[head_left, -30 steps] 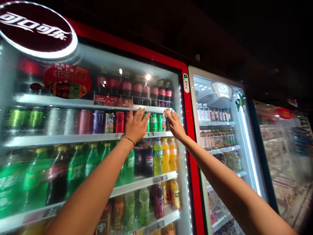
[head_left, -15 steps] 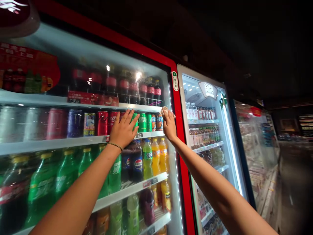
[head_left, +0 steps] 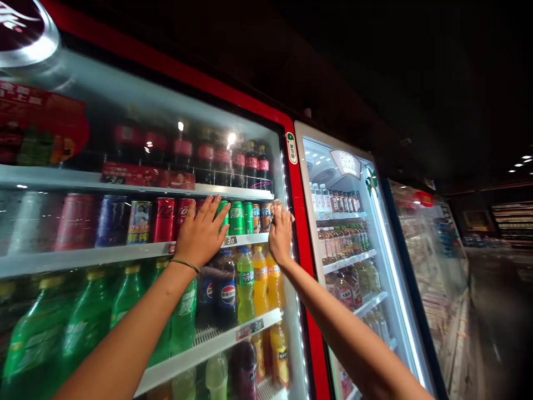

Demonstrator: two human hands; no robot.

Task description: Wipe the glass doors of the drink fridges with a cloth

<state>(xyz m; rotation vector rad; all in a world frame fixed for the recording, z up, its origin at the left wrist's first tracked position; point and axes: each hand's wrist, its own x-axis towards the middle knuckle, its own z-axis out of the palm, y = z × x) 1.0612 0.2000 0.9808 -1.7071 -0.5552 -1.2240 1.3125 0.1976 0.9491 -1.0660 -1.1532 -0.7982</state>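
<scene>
My left hand [head_left: 200, 236] lies flat with its fingers spread against the glass door [head_left: 166, 83] of a red-framed drinks fridge, in front of the row of cans. A hair-tie-like band [head_left: 186, 264] circles that wrist. Near the door's right edge, my right hand [head_left: 281, 236] presses a crumpled whitish cloth [head_left: 276, 204] to the glass. Only the cloth's edges show around the fingers. Behind the glass stand green cans [head_left: 236, 218], red cans [head_left: 164, 219] and, lower, orange soda bottles [head_left: 260, 278].
The fridge's red frame [head_left: 306, 266] runs down beside my right forearm. Right of it stands a second lit fridge [head_left: 345, 264] with bottles on its shelves. Farther right, an open chiller [head_left: 433, 250] lines a dark aisle floor [head_left: 491, 311].
The view has tilted up and turned slightly right, so the fridge sits lower and farther left. My right hand with the cloth has slid slightly down the glass; my left hand stays about where it was.
</scene>
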